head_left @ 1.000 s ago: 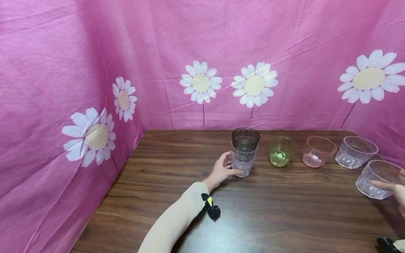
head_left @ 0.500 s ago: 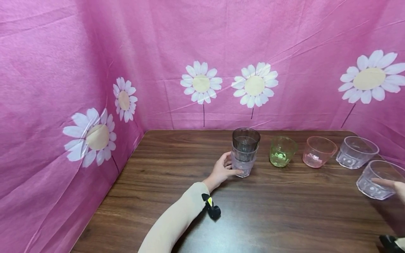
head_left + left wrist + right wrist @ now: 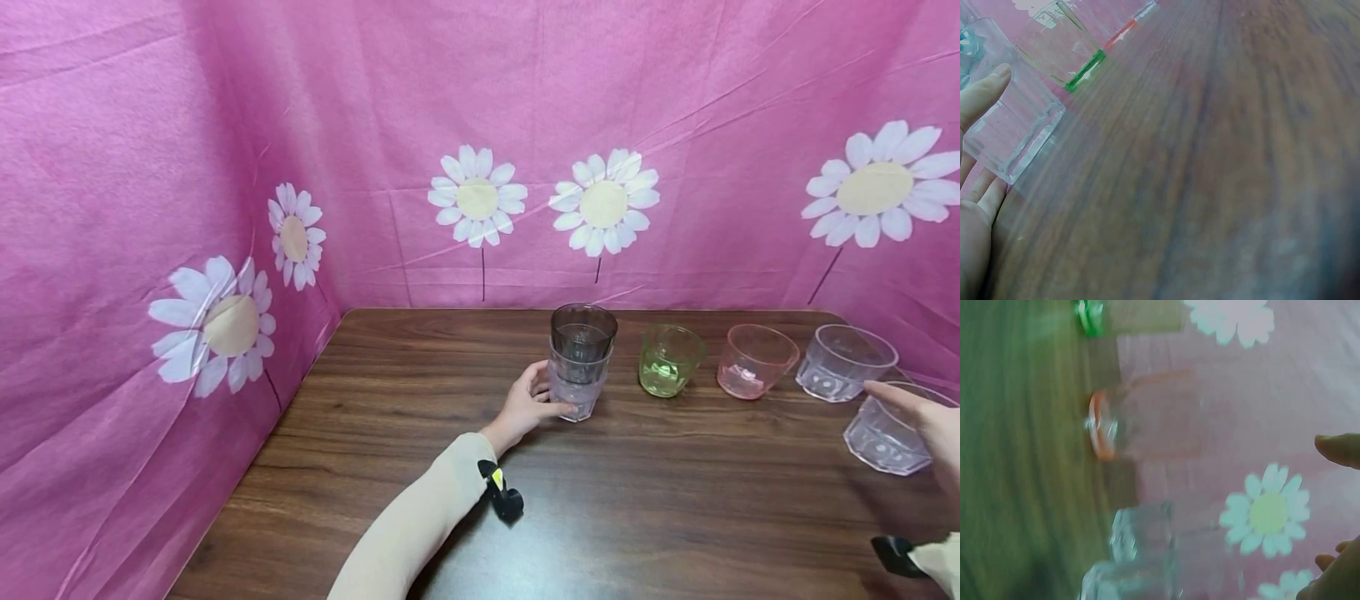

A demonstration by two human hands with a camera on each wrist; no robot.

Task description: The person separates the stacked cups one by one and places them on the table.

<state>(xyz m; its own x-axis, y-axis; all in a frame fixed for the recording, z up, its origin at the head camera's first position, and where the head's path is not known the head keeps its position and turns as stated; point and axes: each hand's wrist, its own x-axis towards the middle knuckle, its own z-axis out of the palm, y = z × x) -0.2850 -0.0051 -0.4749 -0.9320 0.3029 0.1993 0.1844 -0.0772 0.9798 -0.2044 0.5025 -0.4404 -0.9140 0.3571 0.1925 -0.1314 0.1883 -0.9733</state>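
My left hand (image 3: pixel 521 406) grips a clear plastic cup (image 3: pixel 576 398), its thumb across the front. A dark smoky cup (image 3: pixel 583 321) is nested in the top of that clear one. At the right edge, my right hand (image 3: pixel 928 429) hovers in front of a faceted clear cup (image 3: pixel 885 446) and hides part of it. In the right wrist view the thumb (image 3: pixel 1340 450) and the fingers (image 3: pixel 1338 569) are spread apart, holding nothing. In the left wrist view the held clear cup (image 3: pixel 1016 125) has its base at the table.
To the right of the stack stand a green cup (image 3: pixel 667 371), a pink cup (image 3: pixel 750 375) and another clear cup (image 3: pixel 834 379), in a row. Beneath everything lies a brown wooden table (image 3: pixel 637 500). A pink cloth (image 3: pixel 712 108) with white daisies hangs behind and at the sides.
My right hand, earlier around the near clear cup, has come off it and risen, moving up and left in the head view. The left hand and the stack have stayed put.
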